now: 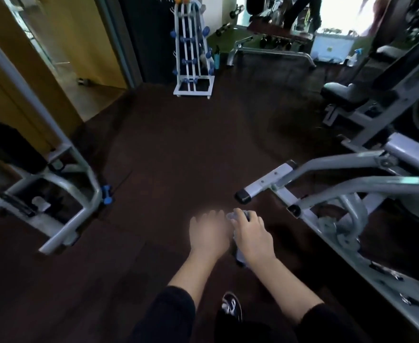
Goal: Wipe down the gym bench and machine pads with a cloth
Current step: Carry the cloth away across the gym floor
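Observation:
Both my hands are held out in front of me above the dark floor. My right hand (251,233) is closed around a pale grey-blue cloth (240,256), whose ends stick out past my fingers and below my wrist. My left hand (208,233) sits right beside it, blurred, fingers together and touching the cloth's side; whether it grips the cloth is unclear. A black padded machine seat (339,94) with a long black back pad (406,68) stands at the right. A dark bench pad (277,33) lies at the far back.
A grey machine frame (327,174) with a capped bar end reaches in from the right, close to my hands. Another grey frame (62,189) and a blue dumbbell (107,194) are at the left. A white dumbbell rack (193,50) stands ahead. A spray bottle (354,56) is far right.

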`<state>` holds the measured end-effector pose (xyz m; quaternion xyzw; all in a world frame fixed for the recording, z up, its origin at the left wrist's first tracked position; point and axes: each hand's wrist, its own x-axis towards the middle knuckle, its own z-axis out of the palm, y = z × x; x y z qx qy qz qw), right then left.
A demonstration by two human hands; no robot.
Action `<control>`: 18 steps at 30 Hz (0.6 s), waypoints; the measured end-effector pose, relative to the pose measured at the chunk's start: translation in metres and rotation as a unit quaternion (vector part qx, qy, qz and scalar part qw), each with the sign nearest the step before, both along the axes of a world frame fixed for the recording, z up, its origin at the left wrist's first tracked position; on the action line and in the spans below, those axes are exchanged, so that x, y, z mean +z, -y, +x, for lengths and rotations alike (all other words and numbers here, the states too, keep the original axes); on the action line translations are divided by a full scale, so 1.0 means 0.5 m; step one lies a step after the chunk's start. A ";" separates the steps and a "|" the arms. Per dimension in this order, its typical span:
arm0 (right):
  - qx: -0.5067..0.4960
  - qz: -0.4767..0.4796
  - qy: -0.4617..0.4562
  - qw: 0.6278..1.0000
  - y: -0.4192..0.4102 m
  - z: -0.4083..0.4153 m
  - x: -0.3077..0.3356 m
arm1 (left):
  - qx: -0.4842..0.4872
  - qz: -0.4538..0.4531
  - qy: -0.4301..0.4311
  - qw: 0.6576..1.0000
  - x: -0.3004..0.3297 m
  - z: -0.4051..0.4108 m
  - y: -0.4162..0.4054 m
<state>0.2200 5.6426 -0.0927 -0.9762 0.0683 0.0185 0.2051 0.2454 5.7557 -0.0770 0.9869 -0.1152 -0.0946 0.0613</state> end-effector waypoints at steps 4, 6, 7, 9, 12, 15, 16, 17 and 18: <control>0.034 -0.032 -0.016 0.999 0.024 0.246 0.011 | 0.020 -0.008 -0.015 1.000 0.002 0.240 0.021; 0.034 -0.041 -0.038 0.998 0.028 0.357 0.010 | 0.026 -0.004 -0.029 0.999 0.006 0.352 0.025; 0.031 -0.045 -0.045 0.997 0.029 0.415 0.006 | 0.031 -0.004 -0.033 0.999 0.008 0.412 0.026; 0.019 -0.045 -0.049 0.998 0.023 0.536 0.000 | 0.030 -0.001 -0.038 0.999 0.006 0.534 0.023; 0.000 -0.022 -0.046 0.999 0.011 0.725 -0.013 | 0.013 0.002 -0.031 0.999 0.003 0.731 0.018; -0.014 0.000 -0.049 0.999 0.000 0.915 -0.018 | -0.005 0.009 -0.024 1.000 -0.003 0.933 0.012; -0.026 0.016 -0.054 0.998 -0.002 0.978 -0.016 | -0.012 0.013 -0.031 0.999 -0.004 1.000 0.013; -0.040 0.034 -0.066 0.996 -0.002 1.036 -0.012 | -0.019 0.017 -0.042 0.999 -0.002 1.061 0.016; -0.052 0.046 -0.073 0.995 0.002 1.094 -0.009 | -0.028 0.020 -0.040 0.999 -0.002 1.121 0.019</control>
